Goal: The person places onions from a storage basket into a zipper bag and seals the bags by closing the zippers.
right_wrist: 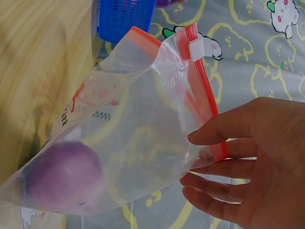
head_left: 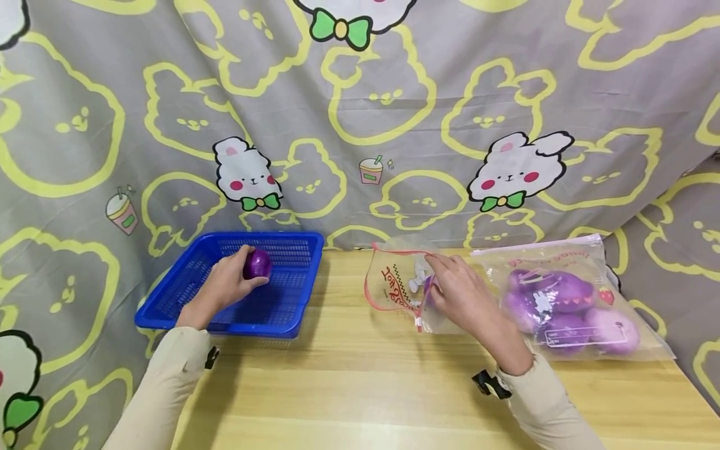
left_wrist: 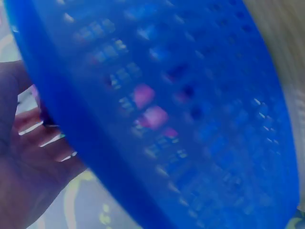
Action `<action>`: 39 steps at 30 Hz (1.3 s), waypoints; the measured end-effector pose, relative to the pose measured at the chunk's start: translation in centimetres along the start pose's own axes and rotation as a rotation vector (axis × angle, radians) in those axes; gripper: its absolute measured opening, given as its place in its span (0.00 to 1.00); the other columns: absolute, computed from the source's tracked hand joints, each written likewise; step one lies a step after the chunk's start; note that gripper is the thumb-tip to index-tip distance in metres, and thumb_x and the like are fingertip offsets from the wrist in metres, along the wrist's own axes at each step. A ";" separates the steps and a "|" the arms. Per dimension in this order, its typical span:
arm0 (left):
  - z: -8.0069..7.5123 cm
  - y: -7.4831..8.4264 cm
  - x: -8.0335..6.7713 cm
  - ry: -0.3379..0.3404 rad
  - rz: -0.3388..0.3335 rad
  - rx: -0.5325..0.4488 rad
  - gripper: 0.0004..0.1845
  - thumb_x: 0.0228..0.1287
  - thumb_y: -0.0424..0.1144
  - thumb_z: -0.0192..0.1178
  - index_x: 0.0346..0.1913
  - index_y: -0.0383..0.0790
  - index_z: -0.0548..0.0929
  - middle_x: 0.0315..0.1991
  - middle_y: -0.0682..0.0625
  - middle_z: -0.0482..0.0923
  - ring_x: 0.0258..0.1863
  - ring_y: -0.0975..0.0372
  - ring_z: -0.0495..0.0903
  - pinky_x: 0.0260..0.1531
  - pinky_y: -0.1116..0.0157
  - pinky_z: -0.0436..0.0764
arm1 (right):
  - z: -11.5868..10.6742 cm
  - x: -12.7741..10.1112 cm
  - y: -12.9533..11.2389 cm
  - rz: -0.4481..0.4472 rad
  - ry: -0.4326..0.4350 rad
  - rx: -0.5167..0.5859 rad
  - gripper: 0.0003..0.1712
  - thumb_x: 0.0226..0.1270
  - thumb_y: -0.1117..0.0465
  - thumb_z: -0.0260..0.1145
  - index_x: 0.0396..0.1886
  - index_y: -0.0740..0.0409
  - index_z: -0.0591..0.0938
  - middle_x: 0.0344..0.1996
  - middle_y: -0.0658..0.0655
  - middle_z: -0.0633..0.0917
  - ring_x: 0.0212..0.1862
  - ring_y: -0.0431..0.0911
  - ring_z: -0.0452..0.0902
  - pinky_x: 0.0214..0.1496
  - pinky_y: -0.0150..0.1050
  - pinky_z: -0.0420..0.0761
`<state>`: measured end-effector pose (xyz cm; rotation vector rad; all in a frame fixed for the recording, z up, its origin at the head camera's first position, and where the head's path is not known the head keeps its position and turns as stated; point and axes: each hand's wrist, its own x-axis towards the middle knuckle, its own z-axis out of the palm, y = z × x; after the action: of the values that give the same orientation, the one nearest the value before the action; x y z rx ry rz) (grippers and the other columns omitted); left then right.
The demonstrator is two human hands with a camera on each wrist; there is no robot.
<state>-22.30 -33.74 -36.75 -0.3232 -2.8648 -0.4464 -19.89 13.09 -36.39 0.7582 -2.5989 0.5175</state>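
My left hand (head_left: 246, 276) grips a purple onion (head_left: 257, 264) just above the inside of a blue mesh basket (head_left: 311, 282) at the table's left. The left wrist view is a blur of the basket (left_wrist: 190, 119), with my left hand (left_wrist: 28, 157) at its edge. My right hand (head_left: 435, 278) pinches the rim of a clear zip bag (head_left: 394, 281) with a red zipper, holding its mouth wide. In the right wrist view the bag (right_wrist: 124, 143) has one purple onion (right_wrist: 64, 174) at its bottom, and my right hand (right_wrist: 205, 157) holds the zipper edge (right_wrist: 200, 86).
A second clear bag (head_left: 568, 300) with several purple onions lies at the table's right, just beyond my right hand. The wooden table (head_left: 349, 387) ends at a grey cartoon-print curtain (head_left: 360, 125) behind and on both sides.
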 end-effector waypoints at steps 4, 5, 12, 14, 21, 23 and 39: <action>-0.1 1.6 0.6 0.029 0.034 0.004 0.36 0.58 0.46 0.73 0.63 0.32 0.68 0.51 0.30 0.79 0.47 0.38 0.81 0.44 0.41 0.81 | 0.1 0.1 0.0 -0.008 0.020 0.004 0.33 0.56 0.70 0.68 0.64 0.71 0.74 0.62 0.68 0.78 0.55 0.60 0.76 0.58 0.53 0.77; -0.2 2.1 0.7 0.031 0.045 0.000 0.36 0.58 0.45 0.73 0.63 0.32 0.68 0.52 0.31 0.79 0.48 0.38 0.81 0.44 0.40 0.81 | 0.1 0.1 0.1 -0.005 0.020 0.004 0.33 0.56 0.70 0.68 0.64 0.71 0.74 0.62 0.68 0.78 0.54 0.60 0.76 0.58 0.53 0.77; -0.1 5.3 0.8 0.061 0.140 -0.023 0.37 0.57 0.40 0.74 0.65 0.33 0.68 0.55 0.33 0.78 0.50 0.39 0.81 0.44 0.41 0.81 | 0.0 -0.2 0.0 0.016 -0.013 -0.001 0.34 0.57 0.69 0.68 0.65 0.70 0.73 0.63 0.67 0.77 0.56 0.60 0.76 0.59 0.54 0.77; -0.1 6.2 0.8 0.090 0.179 -0.024 0.38 0.55 0.40 0.75 0.66 0.34 0.69 0.54 0.34 0.79 0.49 0.41 0.81 0.44 0.42 0.82 | -0.1 -0.2 0.0 0.012 -0.009 -0.005 0.34 0.57 0.69 0.68 0.65 0.70 0.73 0.63 0.67 0.77 0.56 0.60 0.76 0.60 0.54 0.77; 0.1 10.0 1.2 0.148 0.315 -0.034 0.38 0.54 0.40 0.76 0.65 0.36 0.69 0.55 0.38 0.79 0.49 0.46 0.82 0.45 0.45 0.82 | -0.1 -0.1 0.1 0.000 0.007 -0.010 0.33 0.57 0.70 0.68 0.64 0.71 0.74 0.62 0.68 0.78 0.55 0.60 0.76 0.58 0.54 0.78; 0.2 11.0 1.2 0.139 0.340 -0.033 0.37 0.55 0.40 0.75 0.65 0.36 0.69 0.56 0.39 0.78 0.51 0.47 0.82 0.46 0.46 0.82 | -0.1 -0.1 0.1 -0.002 0.007 -0.009 0.33 0.57 0.70 0.67 0.64 0.71 0.74 0.62 0.68 0.77 0.55 0.60 0.76 0.58 0.54 0.77; 2.8 17.2 0.4 0.194 0.386 -0.059 0.43 0.54 0.43 0.76 0.70 0.36 0.67 0.68 0.38 0.70 0.64 0.45 0.73 0.59 0.44 0.74 | -0.1 -0.1 0.1 0.004 0.003 -0.011 0.32 0.59 0.69 0.67 0.64 0.70 0.74 0.62 0.67 0.78 0.55 0.59 0.77 0.58 0.53 0.78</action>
<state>-18.86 -16.78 -34.54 -0.7793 -2.5223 -0.4578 -19.83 13.27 -36.39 0.7478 -2.5990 0.5055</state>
